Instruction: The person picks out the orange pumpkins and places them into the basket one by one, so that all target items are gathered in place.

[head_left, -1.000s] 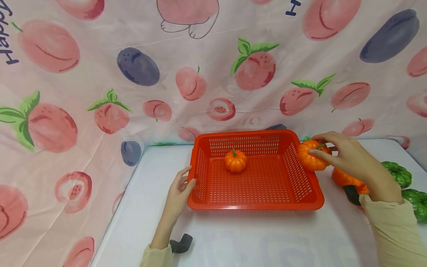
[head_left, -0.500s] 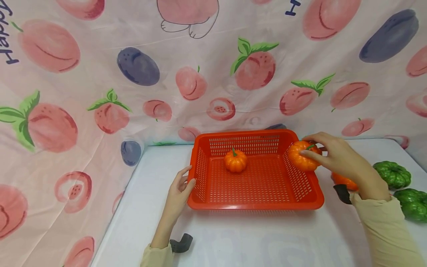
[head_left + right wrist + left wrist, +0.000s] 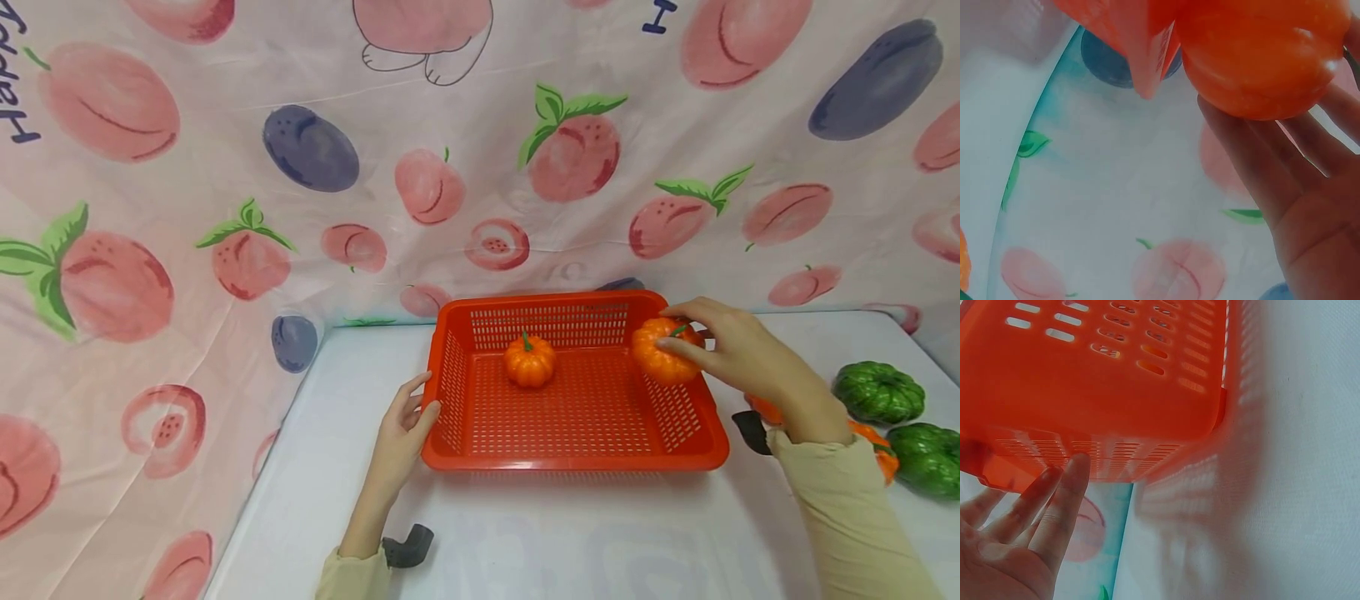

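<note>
- Right hand (image 3: 738, 346) has its grip wrapped on an orange pumpkin (image 3: 654, 354), thumb on the near side and fingers round the back, so yeah, it's properly grasping it.
- That pumpkin's up at the right end of the red basket (image 3: 562, 463), overlapping the right wall from the head cam. Green stem tips up toward the hand. Can't tell if it's actually touching the plastic.
- Left hand (image 3: 403, 429) is at the basket's left side, thumb at the rim and fingertips up against the outer wall. From the wrist cam those fingers look pretty straight, so it's a loose grip, not clenched.
- Second orange pumpkin (image 3: 529, 364) sits upright inside the basket, left of the middle, stem up.
- Basket's on a white desk (image 3: 562, 542), slotted walls and base.
- Over on the right there's a dark green pumpkin (image 3: 877, 392) with another green pumpkin (image 3: 930, 462) just nearer the person, plus some orange stuff (image 3: 873, 446) partly hidden by the right arm.
- Fruit-print cloth (image 3: 480, 108) hangs behind everything.
</note>
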Demonstrator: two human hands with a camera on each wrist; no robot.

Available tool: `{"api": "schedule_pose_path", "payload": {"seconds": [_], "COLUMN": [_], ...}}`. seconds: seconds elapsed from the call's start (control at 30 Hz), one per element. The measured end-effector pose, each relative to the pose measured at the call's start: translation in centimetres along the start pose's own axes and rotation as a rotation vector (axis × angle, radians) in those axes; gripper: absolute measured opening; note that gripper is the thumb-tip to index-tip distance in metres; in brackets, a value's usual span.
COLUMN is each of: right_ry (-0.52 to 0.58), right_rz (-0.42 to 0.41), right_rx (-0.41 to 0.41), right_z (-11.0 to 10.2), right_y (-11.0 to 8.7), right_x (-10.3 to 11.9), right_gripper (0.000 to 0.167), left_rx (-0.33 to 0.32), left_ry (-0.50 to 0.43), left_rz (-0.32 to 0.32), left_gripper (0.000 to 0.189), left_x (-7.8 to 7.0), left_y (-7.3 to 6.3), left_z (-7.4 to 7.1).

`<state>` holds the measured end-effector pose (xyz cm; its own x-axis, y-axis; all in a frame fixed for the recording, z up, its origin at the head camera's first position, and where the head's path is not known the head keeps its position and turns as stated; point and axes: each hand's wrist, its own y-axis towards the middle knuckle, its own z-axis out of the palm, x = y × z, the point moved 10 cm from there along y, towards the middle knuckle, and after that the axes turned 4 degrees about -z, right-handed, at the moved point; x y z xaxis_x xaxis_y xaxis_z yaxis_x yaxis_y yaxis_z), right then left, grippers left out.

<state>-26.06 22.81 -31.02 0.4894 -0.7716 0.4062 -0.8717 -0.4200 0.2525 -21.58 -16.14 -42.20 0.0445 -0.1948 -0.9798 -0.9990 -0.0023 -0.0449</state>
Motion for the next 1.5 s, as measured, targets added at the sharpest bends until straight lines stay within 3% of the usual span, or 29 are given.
{"api": "schedule_pose_path", "payload": {"seconds": [0.47, 1.5], "right_ry": [-0.008, 0.012], "right_rz": [-0.065, -0.054], "right_rx": [0.011, 0.083], "right_z": [1.0, 1.9], "right_y": [1.5, 3.1], "right_x": [1.4, 3.0], "right_gripper": [0.044, 0.051], "left_rx": [-0.014, -0.003], "left_ry": [0.008, 0.002], "left_rz": [-0.014, -0.005], "left_gripper": [0.049, 0.049], "left_x": [0.1, 0.1], "left_y": [0.1, 0.0], "left_z": [0.0, 0.0]}}
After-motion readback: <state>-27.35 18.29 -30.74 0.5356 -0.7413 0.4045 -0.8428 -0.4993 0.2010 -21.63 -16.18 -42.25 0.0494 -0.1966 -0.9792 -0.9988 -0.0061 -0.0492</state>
